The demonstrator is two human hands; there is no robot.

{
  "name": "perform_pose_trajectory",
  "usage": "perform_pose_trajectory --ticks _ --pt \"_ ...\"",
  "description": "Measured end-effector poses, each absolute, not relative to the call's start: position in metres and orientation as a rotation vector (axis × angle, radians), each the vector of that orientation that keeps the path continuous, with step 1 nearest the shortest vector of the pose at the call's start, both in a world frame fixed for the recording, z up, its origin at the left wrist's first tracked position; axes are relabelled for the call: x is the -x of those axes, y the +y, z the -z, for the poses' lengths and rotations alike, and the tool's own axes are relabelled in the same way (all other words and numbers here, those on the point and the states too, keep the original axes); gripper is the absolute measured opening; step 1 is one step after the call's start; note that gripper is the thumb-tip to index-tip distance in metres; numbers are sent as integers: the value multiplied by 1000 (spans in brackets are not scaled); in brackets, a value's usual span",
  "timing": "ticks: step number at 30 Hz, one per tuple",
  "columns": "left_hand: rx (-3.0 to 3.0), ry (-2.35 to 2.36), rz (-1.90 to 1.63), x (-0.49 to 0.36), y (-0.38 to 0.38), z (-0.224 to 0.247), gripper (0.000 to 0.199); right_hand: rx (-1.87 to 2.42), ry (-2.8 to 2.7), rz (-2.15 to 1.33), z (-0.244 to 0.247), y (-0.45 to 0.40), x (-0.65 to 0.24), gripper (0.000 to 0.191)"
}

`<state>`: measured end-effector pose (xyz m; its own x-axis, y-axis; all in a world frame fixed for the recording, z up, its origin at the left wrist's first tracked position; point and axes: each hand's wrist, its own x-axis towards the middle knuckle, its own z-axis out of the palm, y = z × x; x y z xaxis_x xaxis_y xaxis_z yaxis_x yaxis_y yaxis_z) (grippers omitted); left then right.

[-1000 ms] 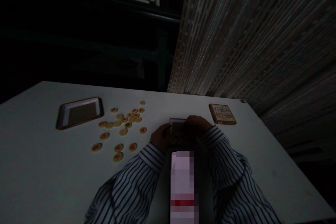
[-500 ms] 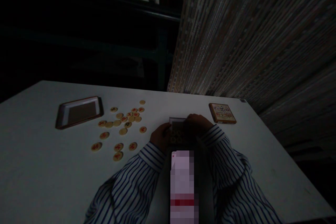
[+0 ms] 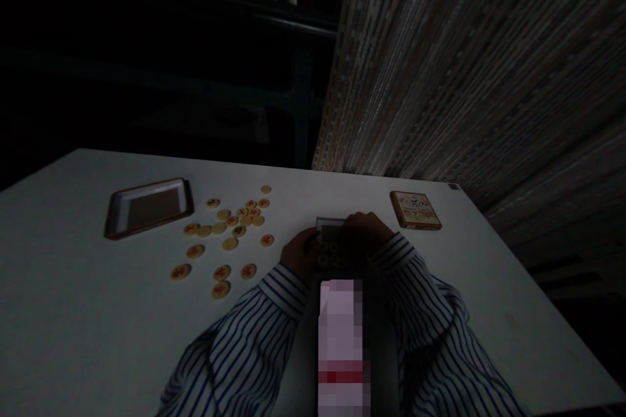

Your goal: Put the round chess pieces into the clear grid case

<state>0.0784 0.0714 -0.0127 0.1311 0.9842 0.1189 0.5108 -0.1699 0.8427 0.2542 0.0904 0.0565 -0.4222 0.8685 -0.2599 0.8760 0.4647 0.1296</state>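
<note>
In the middle of the table lies a small box tray (image 3: 330, 222) with several Chinese chess pieces (image 3: 328, 254) in its lower left part, dim in shadow. My left hand (image 3: 299, 254) grips the tray's left side with bent fingers. From the right, my right hand (image 3: 369, 232) reaches over the tray, fingers curled; its fingertips are lost in the dark, so anything in them is hidden. Left of my hands, more round chess pieces (image 3: 229, 244) are scattered, some showing red or black characters and others plain side up.
An open box lid (image 3: 149, 207) rests at the left on the white table (image 3: 98, 313). A small printed box (image 3: 416, 210) sits at the right. Close to me is a lit phone (image 3: 340, 339), its screen blurred. A string curtain (image 3: 391, 78) hangs beyond the table's far right edge.
The view has shifted very slightly. Both hands stay around the tray, and the scattered pieces lie as before.
</note>
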Motion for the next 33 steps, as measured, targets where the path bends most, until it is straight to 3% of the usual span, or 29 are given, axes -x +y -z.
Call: perform_pose_trajectory --ticks 33 --pt "-1755 1432 -960 -79 71 12 30 -1524 2456 50 -64 88 -260 27"
